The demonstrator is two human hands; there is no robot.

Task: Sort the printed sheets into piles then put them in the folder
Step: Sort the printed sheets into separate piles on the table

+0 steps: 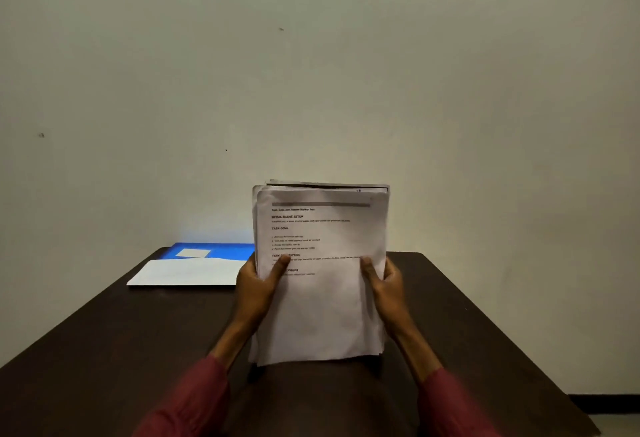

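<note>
While the folder is lying flat at the far left of the table, at about ten o'clock from the stack, some white paper is lying just in front of it and touching it. I cannot tell whether this is one sheet or a first pile. The left hand is gripping the left edge of the stack, at nine o'clock, with the thumb across the printed front and the fingers hidden behind. The stack is standing nearly upright above the near middle of the table, and its top edges are a little uneven. The right hand is gripping the right edge, at three o'clock, in the same way.

In my judgement the person is reading the front sheet to choose its pile. To do this step well, the left hand should be holding the stack firm while the right thumb is sliding only the front sheet free, because thin sheets are sticking together easily. Each pile should be getting its own place, well apart from the white paper, so that the piles are not mixing.
</note>
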